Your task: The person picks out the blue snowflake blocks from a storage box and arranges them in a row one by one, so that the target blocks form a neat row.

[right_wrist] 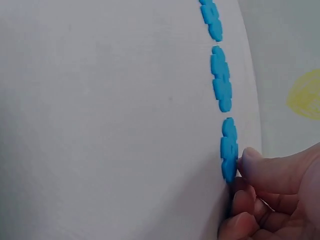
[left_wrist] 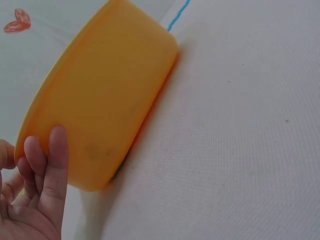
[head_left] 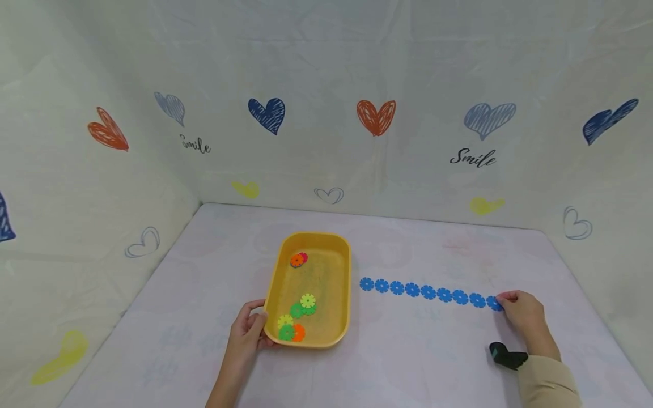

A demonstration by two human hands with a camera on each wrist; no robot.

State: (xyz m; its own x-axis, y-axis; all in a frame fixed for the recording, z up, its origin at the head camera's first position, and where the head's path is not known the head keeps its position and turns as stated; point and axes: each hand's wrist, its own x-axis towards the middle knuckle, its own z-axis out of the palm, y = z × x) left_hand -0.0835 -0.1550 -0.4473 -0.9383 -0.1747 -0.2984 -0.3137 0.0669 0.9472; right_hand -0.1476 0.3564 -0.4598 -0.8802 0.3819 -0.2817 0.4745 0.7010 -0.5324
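Note:
In the head view, a yellow plastic tray (head_left: 329,272) holds several notched flower-shaped discs in orange, green, yellow and pink. My left hand (head_left: 248,330) grips its near left corner, thumb at the rim and fingers against the outer wall, as the left wrist view shows on the tray (left_wrist: 110,95). To the tray's right runs a row of blue flower discs (head_left: 428,292), lying flat. At the row's right end, my right hand (head_left: 525,314) pinches the edge of the last blue disc (right_wrist: 229,150) between thumb and fingers. The fingers partly cover that edge.
A white cloth covers the table (head_left: 408,362). Behind and beside it hang pale walls (head_left: 326,68) printed with hearts and the word "Smile". A black device (head_left: 507,357) sits at my right wrist, by a beige sleeve (head_left: 548,382).

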